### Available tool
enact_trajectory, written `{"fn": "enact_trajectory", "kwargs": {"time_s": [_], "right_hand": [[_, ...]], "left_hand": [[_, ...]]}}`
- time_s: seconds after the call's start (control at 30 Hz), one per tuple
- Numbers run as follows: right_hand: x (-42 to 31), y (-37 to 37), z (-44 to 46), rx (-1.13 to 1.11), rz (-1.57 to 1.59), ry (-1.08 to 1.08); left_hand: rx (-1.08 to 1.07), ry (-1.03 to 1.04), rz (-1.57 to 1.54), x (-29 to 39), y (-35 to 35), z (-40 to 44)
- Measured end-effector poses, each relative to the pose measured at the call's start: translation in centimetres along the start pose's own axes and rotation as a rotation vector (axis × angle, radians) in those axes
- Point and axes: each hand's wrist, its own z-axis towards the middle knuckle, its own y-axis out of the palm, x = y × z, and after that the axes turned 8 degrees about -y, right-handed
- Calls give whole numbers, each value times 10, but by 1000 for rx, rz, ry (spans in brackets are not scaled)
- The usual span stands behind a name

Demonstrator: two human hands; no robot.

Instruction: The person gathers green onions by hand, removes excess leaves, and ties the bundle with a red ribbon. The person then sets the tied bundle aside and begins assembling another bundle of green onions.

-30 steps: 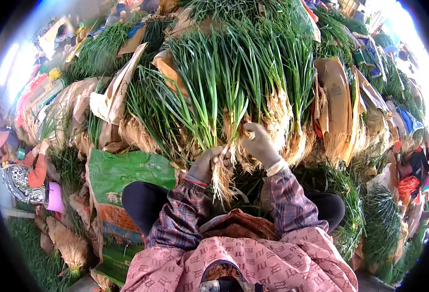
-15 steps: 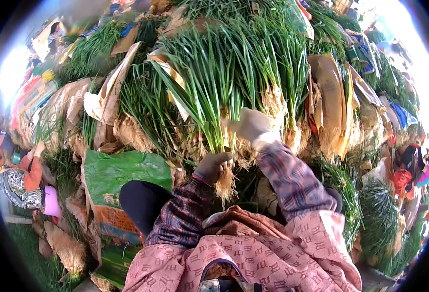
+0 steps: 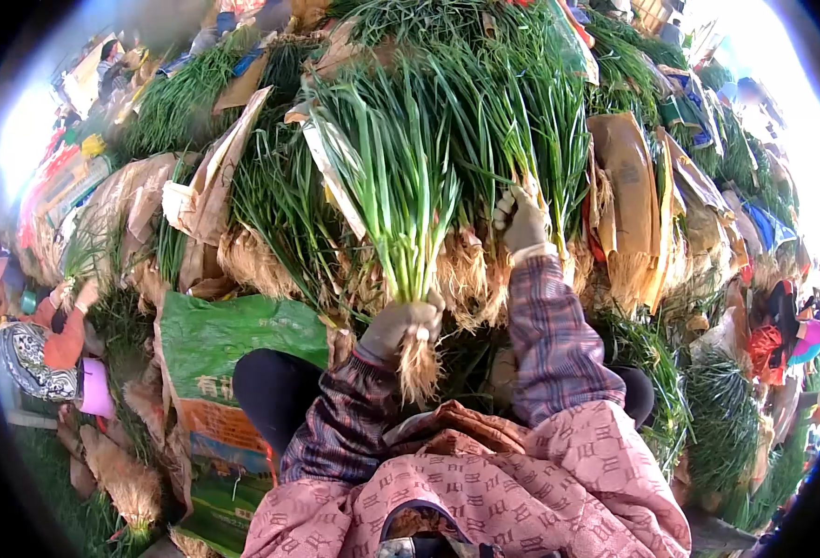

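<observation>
My left hand (image 3: 402,327), in a greyish glove, is closed round a bunch of green onions (image 3: 412,237). Their pale stems rise from the fist, the long leaves lean away from me, and the stringy roots (image 3: 420,367) hang below it. To the right, my gloved right hand (image 3: 524,223) has its fingers curled at the stem bases of other green onions (image 3: 529,130) in the heap. How many stalks those fingers hold is hidden. More pale roots (image 3: 464,265) dangle between the two hands.
A green printed sack (image 3: 242,335) lies to my left. Brown paper sheets (image 3: 624,186) stand among the heaped greens on the right. Another person (image 3: 52,344) sits at far left, and a loose root bundle (image 3: 131,479) lies at lower left.
My right hand has moved right, from beside the held bunch to the heap. My left hand has come slightly lower and left, and its bunch looks fuller and more upright.
</observation>
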Motion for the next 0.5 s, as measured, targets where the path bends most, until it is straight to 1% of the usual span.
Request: {"fn": "enact_trajectory", "kwargs": {"time_s": [0.03,0.07,0.1,0.13,0.17,0.2,0.23,0.27,0.3,0.33,0.37,0.4,0.43,0.47,0.5], "right_hand": [[-12,18,-18,-68,-117,7],[-25,38,-37,-138,-235,7],[-22,50,-44,-202,-494,1],[-12,61,-46,-243,-842,-41],[1,73,-47,-263,-1231,-105],[14,84,-48,-272,-1518,-154],[26,93,-50,-269,-1726,-185],[35,100,-50,-257,-1842,-201],[40,103,-49,-260,-1895,-233],[51,98,-35,-236,-1868,-180],[57,92,-31,-202,-1832,-290],[62,84,-27,-170,-1797,-396],[61,75,-27,-226,-1632,-502],[49,73,-35,-309,-1203,-299],[36,69,-45,-402,-791,-41]], "left_hand": [[-107,149,-22,12,0,-10],[-498,199,-127,-5,-39,13],[-533,314,-154,15,-33,3],[-568,428,-177,41,-19,-14],[-542,519,-267,53,-12,-27],[-512,613,-355,62,-8,-39],[-532,664,-410,72,-9,-49],[-736,730,-285,92,-18,-46],[-583,806,-448,89,-11,-57],[-425,880,-611,91,4,-68],[-441,866,-648,95,3,-68],[-467,796,-541,84,-34,-59],[-241,660,-489,74,-43,-54],[-22,518,-435,72,-41,-54],[239,442,-298,61,-31,-47]]}}
